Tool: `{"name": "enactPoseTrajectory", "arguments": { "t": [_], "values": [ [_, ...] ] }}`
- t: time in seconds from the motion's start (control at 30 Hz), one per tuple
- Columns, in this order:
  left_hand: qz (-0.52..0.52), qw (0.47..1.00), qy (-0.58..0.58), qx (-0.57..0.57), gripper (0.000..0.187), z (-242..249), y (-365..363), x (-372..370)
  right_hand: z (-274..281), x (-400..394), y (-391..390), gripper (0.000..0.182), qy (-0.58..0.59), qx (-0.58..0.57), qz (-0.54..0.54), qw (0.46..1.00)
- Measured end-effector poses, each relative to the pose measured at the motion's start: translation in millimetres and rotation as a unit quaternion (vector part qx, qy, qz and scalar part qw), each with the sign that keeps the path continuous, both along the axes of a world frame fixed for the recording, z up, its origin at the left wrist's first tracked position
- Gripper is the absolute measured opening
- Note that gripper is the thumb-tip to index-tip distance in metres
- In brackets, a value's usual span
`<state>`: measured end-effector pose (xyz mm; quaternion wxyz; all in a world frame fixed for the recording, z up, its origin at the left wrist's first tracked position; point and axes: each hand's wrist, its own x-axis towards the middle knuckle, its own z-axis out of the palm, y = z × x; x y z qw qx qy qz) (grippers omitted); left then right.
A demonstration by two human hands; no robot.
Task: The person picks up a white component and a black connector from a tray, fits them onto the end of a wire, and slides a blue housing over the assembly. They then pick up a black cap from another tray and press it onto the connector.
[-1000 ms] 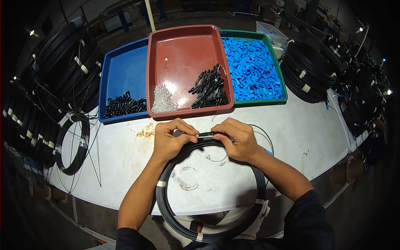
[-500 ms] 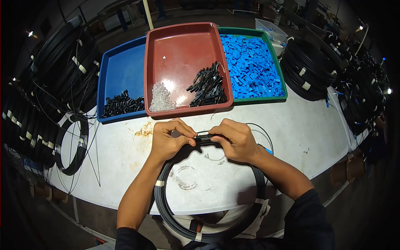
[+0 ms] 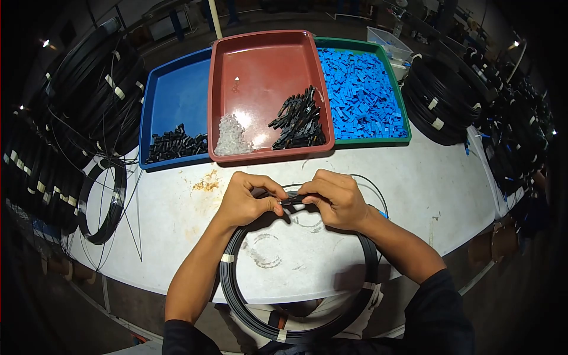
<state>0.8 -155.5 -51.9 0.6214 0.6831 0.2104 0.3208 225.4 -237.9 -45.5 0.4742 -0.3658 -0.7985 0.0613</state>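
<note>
Both hands work above the middle of the white surface (image 3: 448, 198), just in front of the three trays. The left forearm rises from the lower left and the right forearm from the lower right, so that the hands face each other. The left hand (image 3: 251, 199) is bent inward, its fingers curled; its grip is a pinch of thumb and forefinger at the left end of a small black connector (image 3: 291, 198). The right hand (image 3: 336, 199) mirrors it, back of the hand uppermost, its grip pressed together on the connector's right end. The finer contact at the fingertips is too small to tell. The connector lies roughly level between the two hands, over the upper arc of a black cable coil (image 3: 228, 284). The coil's lower arc extends past the near edge of the surface, and pale tape bands encircle it. A thin loop of cable (image 3: 375, 187) curves beyond the right hand, with a blue piece (image 3: 378, 212) beside the right wrist. Beyond stand a blue tray (image 3: 177, 89), a red tray (image 3: 260, 71) and a green tray (image 3: 405, 125), the last filled with blue parts (image 3: 358, 94).
</note>
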Motion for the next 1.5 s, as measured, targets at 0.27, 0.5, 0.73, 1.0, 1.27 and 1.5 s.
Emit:
{"name": "enactPoseTrajectory", "arguments": {
  "t": [0.27, 0.5, 0.73, 1.0, 1.27, 1.5],
  "values": [
    [0.007, 1.0, 0.016, 0.015, 0.016, 0.0, -0.2, 0.4, -0.3, -1.0, -0.7, 0.02, -0.01, 0.008, -0.005, 1.0],
    [-0.038, 0.995, -0.029, 0.085, 0.028, -12.6, 11.3, -2.3, 5.8, -2.5, -4.6, 0.021, -0.003, 0.013, -0.003, 1.0],
    [-0.018, 0.997, 0.001, 0.076, 0.031, -8.5, 6.8, -2.5, -2.3, -5.0, -1.8, 0.019, 0.0, 0.038, -0.004, 0.999],
    [0.004, 0.994, 0.008, 0.11, 0.027, -4.6, 3.4, 0.0, 1.4, -4.8, -2.4, 0.018, -0.012, 0.027, -0.012, 0.999],
    [0.003, 0.993, 0.02, 0.119, 0.025, -2.0, 2.1, -0.5, 0.1, -4.9, -4.8, 0.023, -0.006, 0.003, -0.015, 1.0],
    [0.02, 0.991, 0.021, 0.131, 0.024, -1.5, 1.0, 1.3, 0.4, -4.4, -5.0, 0.022, -0.001, -0.002, -0.022, 1.0]
  ]
}}
